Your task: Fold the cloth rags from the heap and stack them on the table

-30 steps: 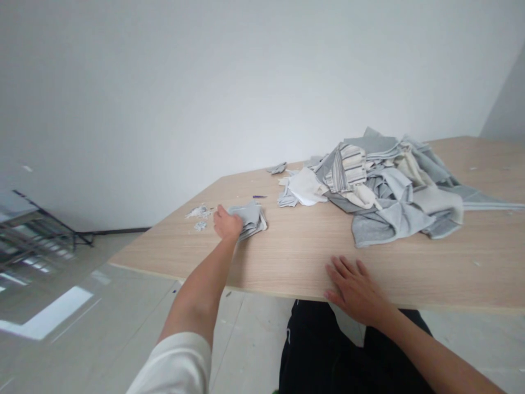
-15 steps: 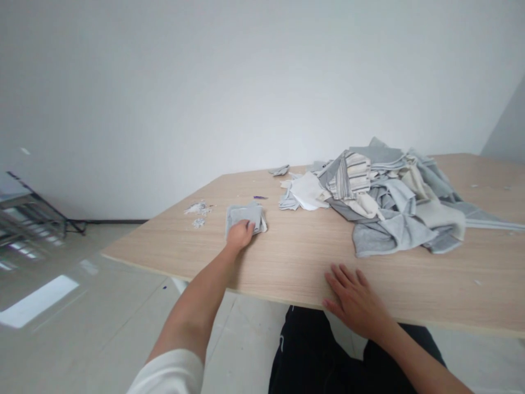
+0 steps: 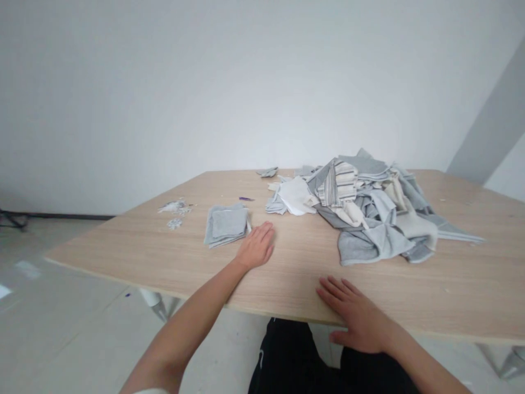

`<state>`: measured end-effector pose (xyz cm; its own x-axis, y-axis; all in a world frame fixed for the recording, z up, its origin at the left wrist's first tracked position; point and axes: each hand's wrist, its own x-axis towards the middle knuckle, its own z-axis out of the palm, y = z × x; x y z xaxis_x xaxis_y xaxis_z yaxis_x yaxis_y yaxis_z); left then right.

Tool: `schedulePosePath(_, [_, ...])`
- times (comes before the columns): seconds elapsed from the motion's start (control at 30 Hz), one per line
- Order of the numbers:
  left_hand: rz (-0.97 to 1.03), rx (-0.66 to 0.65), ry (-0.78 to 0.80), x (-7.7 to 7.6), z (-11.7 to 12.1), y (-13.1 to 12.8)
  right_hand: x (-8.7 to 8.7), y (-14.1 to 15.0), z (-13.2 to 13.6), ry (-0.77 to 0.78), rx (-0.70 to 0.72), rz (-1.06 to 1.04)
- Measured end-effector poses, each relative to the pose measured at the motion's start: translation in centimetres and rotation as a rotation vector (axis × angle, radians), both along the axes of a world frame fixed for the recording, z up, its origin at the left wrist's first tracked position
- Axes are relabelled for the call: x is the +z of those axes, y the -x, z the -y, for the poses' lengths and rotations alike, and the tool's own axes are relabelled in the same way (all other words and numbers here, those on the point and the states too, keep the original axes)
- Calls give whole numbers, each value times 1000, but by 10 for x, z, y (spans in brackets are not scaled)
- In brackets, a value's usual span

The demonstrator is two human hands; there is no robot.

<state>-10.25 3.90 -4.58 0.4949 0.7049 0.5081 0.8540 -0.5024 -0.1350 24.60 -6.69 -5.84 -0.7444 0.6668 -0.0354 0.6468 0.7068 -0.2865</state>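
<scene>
My left hand (image 3: 256, 245) rests palm down on the table just right of a small stack of grey cloth pieces (image 3: 229, 223); its fingers are stretched out and hold nothing. At the table's front edge my right hand (image 3: 355, 312) lies flat, fingers stretched forward, with nothing in it. Beyond it, to the right of centre, a large heap of cloth (image 3: 377, 241) is piled loosely in grey, cream and striped pieces. A white cloth piece (image 3: 294, 195) lies at the left side of the heap.
The wooden table (image 3: 287, 273) stands near a pale wall. At its left are small white scraps (image 3: 175, 207). A thin purple tool (image 3: 246, 198), its kind unclear, lies behind the stack. Farther back sits a small folded grey cloth (image 3: 267, 172).
My left hand has let go of the grey cloth stack and moved to its right, onto the table. My right hand stays at the front edge. The view has turned rightward.
</scene>
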Motion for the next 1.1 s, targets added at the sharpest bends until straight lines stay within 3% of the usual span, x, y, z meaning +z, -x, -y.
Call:
schedulePosePath(0.13, [87,49,279,-3,-39,-25,3,-39,-6,36,-145,2])
schedulePosePath(0.2, [148,119,347,-6,-65,-32,0,-50,-5,21,-231,0])
schedulePosePath(0.3, [226,189,304,-11,-102,-48,-3,-53,0,9,-309,-13])
schedulePosePath(0.4, [305,176,212,-11,-130,-80,-1,-48,4,19,-348,-25])
schedulePosePath(0.57, [425,72,13,14,-161,-152,5,-46,3,54,-367,-39])
schedulePosePath(0.7, [392,25,-48,45,-174,-201,5,-48,-2,81,-350,-22])
schedulePosePath(0.83, [380,127,39,62,-176,-226,4,-48,-5,82,-351,-16])
schedulePosePath(1.0, [459,207,38,78,-167,-214,9,-47,-3,119,-350,-35])
schedulePosePath(1.1, [672,167,-53,95,-148,-191,7,-48,-2,101,-350,-52])
